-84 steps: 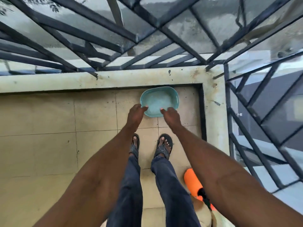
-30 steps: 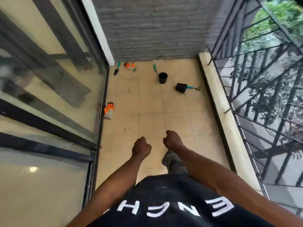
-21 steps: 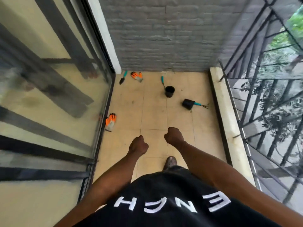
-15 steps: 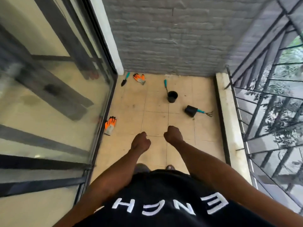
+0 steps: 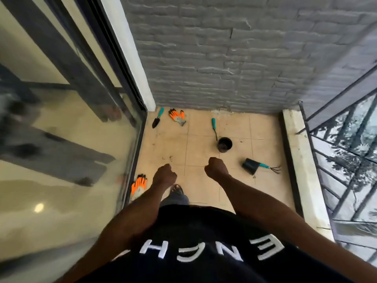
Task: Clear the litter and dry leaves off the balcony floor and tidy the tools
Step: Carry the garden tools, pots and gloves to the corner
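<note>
Down at 6 o'clock, both hands hang in front of the black shirt, curled, nothing held: left hand (image 5: 164, 175) fisted, right hand (image 5: 216, 168) fisted too, each grip closed on air. Change since a few seconds back: the teal basin in the other corner is out of view, the person has turned round and now walks toward the grey brick wall (image 5: 234, 58) at 12 o'clock. Over the last second the wall fills more of the view and the tools sit nearer the hands.

Tools lie scattered on the tiled floor (image 5: 202, 186):
- near glove (image 5: 138, 185) at 9 o'clock, against the glass door track, just beside the left forearm
- trowel (image 5: 157, 117) and far glove (image 5: 177, 117) at 11 o'clock, near the corner
- teal-handled tool (image 5: 214, 128) with its tip at the upright pot (image 5: 224, 144), 12 o'clock
- tipped pot (image 5: 250, 166) on its side, hand rake (image 5: 270, 168) poking from it, 2 o'clock

Small dark specks at 11 o'clock of the hands; leaves or dirt, can't tell.

Meaning: likely the tool-gathering stage starts now; nothing picked up yet. The near glove and tipped pot look like the closest pickups.
</note>
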The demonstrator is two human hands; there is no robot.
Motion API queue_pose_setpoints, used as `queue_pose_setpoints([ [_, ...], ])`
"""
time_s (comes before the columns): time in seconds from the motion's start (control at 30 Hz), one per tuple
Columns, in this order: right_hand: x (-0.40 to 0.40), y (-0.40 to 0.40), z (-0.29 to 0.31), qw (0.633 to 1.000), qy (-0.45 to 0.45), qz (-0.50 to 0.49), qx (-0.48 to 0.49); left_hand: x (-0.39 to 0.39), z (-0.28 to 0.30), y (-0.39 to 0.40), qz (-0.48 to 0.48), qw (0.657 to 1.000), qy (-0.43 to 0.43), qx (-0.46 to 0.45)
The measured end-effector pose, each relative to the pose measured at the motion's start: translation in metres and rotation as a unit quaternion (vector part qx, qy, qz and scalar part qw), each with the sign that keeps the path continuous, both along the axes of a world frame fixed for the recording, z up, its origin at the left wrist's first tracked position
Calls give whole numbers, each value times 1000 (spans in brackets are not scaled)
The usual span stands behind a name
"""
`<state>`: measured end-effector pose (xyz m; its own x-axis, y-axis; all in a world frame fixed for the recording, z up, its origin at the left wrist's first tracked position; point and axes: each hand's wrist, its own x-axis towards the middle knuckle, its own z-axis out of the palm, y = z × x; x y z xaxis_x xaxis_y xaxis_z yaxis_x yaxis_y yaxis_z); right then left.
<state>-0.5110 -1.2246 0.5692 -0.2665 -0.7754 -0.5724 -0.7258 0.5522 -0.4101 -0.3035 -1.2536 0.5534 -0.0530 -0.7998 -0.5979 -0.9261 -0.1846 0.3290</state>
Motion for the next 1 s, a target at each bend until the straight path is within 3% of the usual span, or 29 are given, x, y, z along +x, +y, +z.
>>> queue_pose_setpoints([
  [0.17, 30, -113, 12, 999, -32, -25, -10, 17, 20, -123, -1, 1000, -13, 11],
  [0.53, 13, -277, -11, 997, -30, -50, 41, -8, 2, -283, -55, 996, -32, 65],
  [0.8, -9, -406, -47, 991, -68, -73, 88, -30, -36, -412, -8, 994, -47, 98],
  [1.0, -17, -489, -103, 987, -74, -82, 119, -34, -99, -499, 40, 992, -33, 115],
])
